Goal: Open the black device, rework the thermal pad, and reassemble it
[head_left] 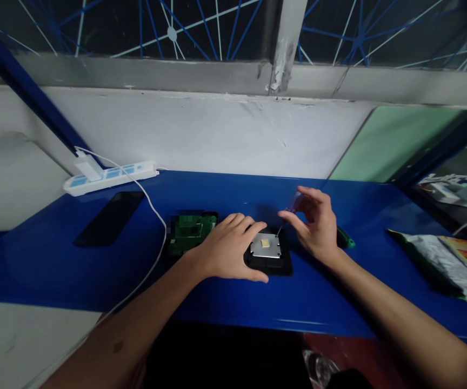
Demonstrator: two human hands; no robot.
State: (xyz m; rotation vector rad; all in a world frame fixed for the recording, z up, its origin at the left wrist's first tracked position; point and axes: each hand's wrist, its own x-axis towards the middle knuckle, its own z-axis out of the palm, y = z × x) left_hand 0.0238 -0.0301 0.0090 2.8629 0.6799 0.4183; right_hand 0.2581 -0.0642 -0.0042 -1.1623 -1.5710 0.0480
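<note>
Silver metal plate point(273, 249) in a black case point(276, 266) sits by the left hand point(229, 246), fingers spread; the right hand point(317, 224) pinches a screwdriver point(294, 202) at the plate's corner: likely screw work, needing steady twists.

Bare forearms point(395, 310), small round mark point(118, 346) on left

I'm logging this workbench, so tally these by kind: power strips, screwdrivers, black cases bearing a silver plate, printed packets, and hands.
Power strips: 1 power strip
Screwdrivers: 1 screwdriver
Cases: 1 black case bearing a silver plate
Packets: 1 printed packet
Hands: 2, left hand and right hand
Total: 6
</note>
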